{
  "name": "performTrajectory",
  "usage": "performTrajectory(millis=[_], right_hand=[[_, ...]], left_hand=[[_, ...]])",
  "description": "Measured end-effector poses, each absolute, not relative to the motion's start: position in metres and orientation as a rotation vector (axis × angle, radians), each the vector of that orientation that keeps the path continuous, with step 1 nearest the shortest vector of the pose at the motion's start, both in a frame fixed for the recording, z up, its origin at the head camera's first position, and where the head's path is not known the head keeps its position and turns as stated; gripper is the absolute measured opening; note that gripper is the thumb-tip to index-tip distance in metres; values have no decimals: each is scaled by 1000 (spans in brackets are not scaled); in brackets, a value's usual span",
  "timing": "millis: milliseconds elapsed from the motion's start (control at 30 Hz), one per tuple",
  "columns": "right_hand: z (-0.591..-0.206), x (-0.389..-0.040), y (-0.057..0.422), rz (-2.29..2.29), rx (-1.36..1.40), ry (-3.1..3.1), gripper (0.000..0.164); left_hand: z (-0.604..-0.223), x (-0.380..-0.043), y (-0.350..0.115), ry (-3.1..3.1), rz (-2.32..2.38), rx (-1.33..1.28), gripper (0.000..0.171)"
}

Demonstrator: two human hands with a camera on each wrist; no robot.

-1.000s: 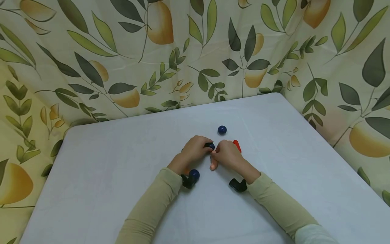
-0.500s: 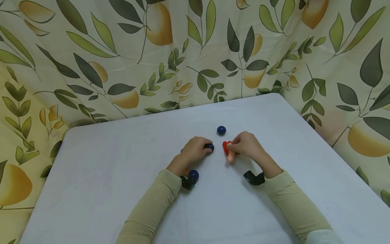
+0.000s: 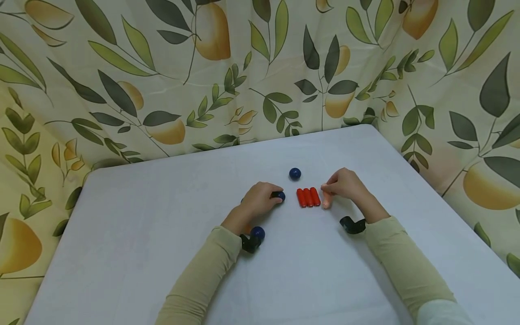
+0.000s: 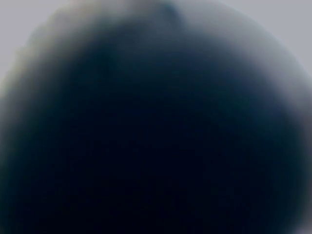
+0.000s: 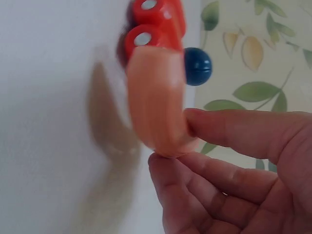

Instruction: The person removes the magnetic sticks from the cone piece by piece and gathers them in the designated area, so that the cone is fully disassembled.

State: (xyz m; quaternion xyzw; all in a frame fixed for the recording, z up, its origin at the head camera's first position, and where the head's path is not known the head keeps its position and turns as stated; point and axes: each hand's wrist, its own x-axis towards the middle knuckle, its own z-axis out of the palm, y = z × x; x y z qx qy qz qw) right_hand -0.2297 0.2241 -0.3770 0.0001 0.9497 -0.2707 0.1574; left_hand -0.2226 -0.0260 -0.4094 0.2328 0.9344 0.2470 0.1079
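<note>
My right hand [image 3: 348, 184] pinches an orange curved rod [image 3: 327, 200] by one end, fingertips against the thumb. In the right wrist view the orange rod [image 5: 155, 92] is tilted above the white surface, its shadow beside it. Just left of it, several red rods [image 3: 308, 197] lie side by side; pale round discs show on their ends in the right wrist view. My left hand [image 3: 259, 198] rests on the table and pinches a dark blue ball [image 3: 280, 196], partly hidden by the fingers. A blurred dark round shape [image 4: 156, 136] fills the left wrist view.
A blue ball [image 3: 295, 174] lies behind the red rods. Another blue ball [image 3: 257, 233] sits by the left wrist, with a bit of orange [image 3: 247, 229] beside it. Black wrist cameras [image 3: 352, 225] hang under both wrists. A patterned curtain [image 3: 260, 72] borders the white table [image 3: 162, 234].
The right hand has moved right and slightly away with the orange rod, from beside the left hand to past the red rods. The red rods are now uncovered. The left hand stays put.
</note>
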Motion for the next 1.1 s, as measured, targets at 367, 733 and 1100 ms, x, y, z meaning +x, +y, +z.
performTrajectory(millis=[367, 733, 1100], right_hand=[[-391, -240, 219, -743, -8, 2703, 33], [-391, -237, 215, -757, 3, 2726, 35], [-384, -230, 196, -847, 12, 2874, 31]], left_hand=[[-413, -220, -26, 2753, 732, 657, 35], [-414, -219, -28, 2743, 748, 695, 34], [-418, -213, -37, 2782, 819, 822, 41]])
